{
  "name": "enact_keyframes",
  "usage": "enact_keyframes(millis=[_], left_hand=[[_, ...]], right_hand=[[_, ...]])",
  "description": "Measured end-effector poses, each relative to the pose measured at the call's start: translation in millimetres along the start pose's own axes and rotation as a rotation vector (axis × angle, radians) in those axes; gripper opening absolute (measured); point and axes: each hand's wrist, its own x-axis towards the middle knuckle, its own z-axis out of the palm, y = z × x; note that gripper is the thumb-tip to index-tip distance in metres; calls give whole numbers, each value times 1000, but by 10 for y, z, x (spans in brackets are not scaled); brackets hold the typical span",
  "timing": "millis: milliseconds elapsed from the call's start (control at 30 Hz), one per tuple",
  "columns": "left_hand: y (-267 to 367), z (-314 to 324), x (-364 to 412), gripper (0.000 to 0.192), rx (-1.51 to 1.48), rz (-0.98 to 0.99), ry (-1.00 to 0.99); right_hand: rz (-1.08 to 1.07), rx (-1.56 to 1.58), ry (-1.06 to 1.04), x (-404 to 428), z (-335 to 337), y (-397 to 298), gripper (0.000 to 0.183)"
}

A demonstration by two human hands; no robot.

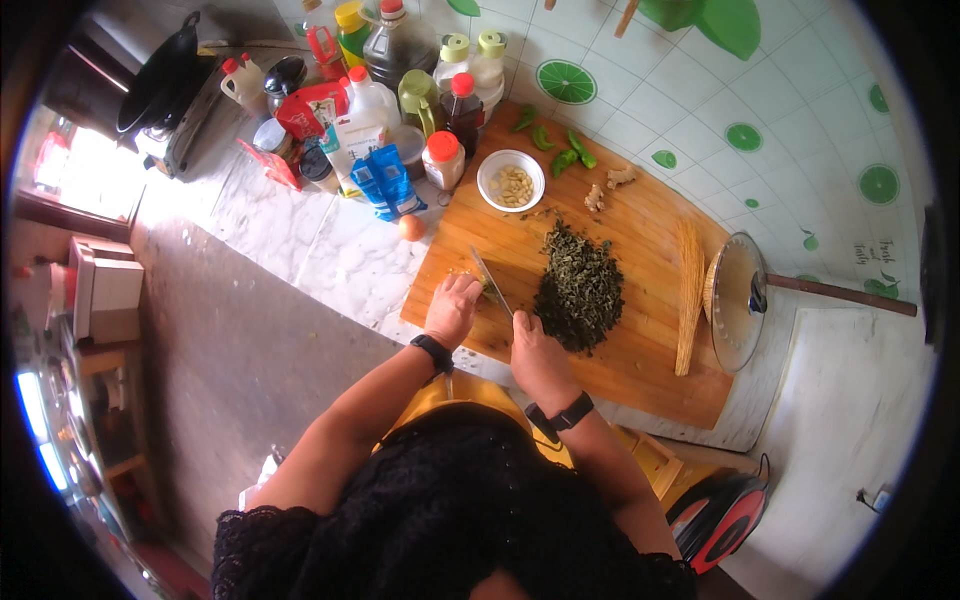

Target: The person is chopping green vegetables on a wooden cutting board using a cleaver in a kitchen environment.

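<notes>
My right hand (pixel 536 356) grips the handle of a kitchen knife (pixel 491 279), whose blade points away from me over a wooden cutting board (pixel 637 390). Just left of the blade, my left hand (pixel 451 309) rests on the board with its fingers curled over a small bit of greens (pixel 489 291), mostly hidden by hand and blade. Tiny pale bits lie beyond the left fingertips. To the right of the knife spreads a heap of dark green chopped leaves (pixel 581 289). Farther back stands a white bowl (pixel 511 181) of peeled garlic cloves (pixel 513 186).
Green peppers (pixel 566 156) and ginger pieces (pixel 596 196) lie along the board's back. A bamboo whisk brush (pixel 688 300) and a glass lid (pixel 735 300) are at right. Left of the board are an egg (pixel 411 227), a blue packet (pixel 386 182) and several bottles; a wok (pixel 161 79) stands beyond.
</notes>
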Motion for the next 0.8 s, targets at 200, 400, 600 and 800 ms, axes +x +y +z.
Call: enact_keyframes(millis=[200,400,600,800], left_hand=[[-59,20,15,9,21,55,-10],[-55,31,25,9,11,60,-24],[-99,52,10,6,-26,80,20],[-110,58,3,7,5,64,14]], right_hand=[[17,-119,-38,116,99,-95,15],[42,-50,-5,235,333,-22,23],[-3,76,93,209,198,114,21],[23,-1,-67,218,117,-32,27]])
